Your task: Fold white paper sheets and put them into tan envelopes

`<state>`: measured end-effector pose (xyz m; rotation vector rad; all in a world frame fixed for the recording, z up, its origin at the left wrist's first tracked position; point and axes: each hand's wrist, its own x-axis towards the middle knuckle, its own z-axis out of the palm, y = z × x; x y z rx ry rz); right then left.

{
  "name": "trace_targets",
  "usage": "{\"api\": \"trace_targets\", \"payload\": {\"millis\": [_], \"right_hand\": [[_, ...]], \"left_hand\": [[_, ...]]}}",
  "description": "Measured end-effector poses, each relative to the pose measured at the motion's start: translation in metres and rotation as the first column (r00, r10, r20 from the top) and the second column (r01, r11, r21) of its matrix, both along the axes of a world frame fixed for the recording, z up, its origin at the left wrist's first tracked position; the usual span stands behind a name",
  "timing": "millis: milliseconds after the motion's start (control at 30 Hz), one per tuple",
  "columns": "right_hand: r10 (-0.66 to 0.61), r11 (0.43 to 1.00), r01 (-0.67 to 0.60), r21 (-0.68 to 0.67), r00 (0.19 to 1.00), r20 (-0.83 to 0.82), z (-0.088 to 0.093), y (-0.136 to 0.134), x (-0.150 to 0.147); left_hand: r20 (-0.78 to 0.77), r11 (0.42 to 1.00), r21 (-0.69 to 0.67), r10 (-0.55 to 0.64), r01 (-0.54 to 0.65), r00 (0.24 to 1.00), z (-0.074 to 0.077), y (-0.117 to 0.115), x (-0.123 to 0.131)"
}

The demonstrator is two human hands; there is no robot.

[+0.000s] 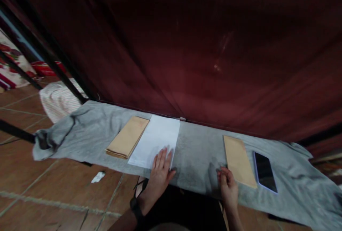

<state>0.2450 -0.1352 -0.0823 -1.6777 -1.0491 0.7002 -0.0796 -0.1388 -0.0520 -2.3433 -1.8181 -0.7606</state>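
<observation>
My left hand [161,168] lies flat on the lower right part of a white sheet of paper [160,135], fingers stretched out. Just left of the sheet, a stack of folded brown paper, perhaps bags or envelopes [129,135], rests close against its edge. My right hand [228,186] hovers at the lower left edge of a single brown paper piece [239,159]. Its fingers are curled inward, and nothing shows in them. Whether it touches that brown paper I cannot tell.
A grey cloth [197,149] covers the narrow bench. A phone [265,172] lies at the right. Behind stands a dark red curtain [187,63] with black metal bars [48,53] at its left. A white scrap [98,177] lies on the tiled floor [66,188].
</observation>
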Motion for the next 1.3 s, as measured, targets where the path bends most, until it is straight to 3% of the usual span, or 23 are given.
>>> {"api": "trace_targets", "payload": {"millis": [67,133,233,500,700,900,1067,1167,1300], "right_hand": [[0.091,0.996,-0.091,0.002,0.996,0.024,0.0,0.006,-0.022],[0.137,0.991,-0.136,-0.019,0.98,0.143,-0.001,0.009,-0.04],[0.157,0.988,-0.146,-0.056,0.935,0.317,-0.002,0.01,-0.054],[0.191,0.978,-0.21,0.009,0.903,0.384,0.0,0.007,-0.049],[0.173,0.979,-0.203,0.03,0.895,0.41,0.0,0.007,-0.053],[0.182,0.973,-0.225,0.052,0.887,0.425,0.0,0.007,-0.052],[0.181,0.974,-0.221,0.05,0.891,0.415,0.001,0.007,-0.054],[0.181,0.976,-0.214,0.039,0.901,0.395,0.003,0.007,-0.055],[0.173,0.981,-0.191,0.034,0.94,0.293,0.007,0.009,-0.055]], "left_hand": [[-0.065,0.996,0.027,0.092,-0.091,0.994,-0.015,0.004,-0.021],[-0.11,0.994,0.021,0.109,-0.108,0.988,-0.026,0.005,-0.034],[-0.159,0.993,-0.051,0.094,-0.103,0.983,-0.028,0.004,-0.039],[-0.171,0.966,-0.234,0.071,-0.11,0.983,0.012,0.007,-0.031],[-0.132,0.937,-0.308,0.131,-0.166,0.983,0.029,0.008,-0.021],[-0.014,0.934,-0.309,0.183,-0.179,0.983,0.036,0.023,-0.029],[0.023,0.964,-0.185,0.196,-0.189,0.98,0.048,0.032,-0.037],[0.039,0.993,-0.07,0.095,-0.092,0.995,0.06,0.031,-0.021],[0.045,0.993,-0.02,-0.119,0.12,0.992,0.068,0.025,0.019]]}}
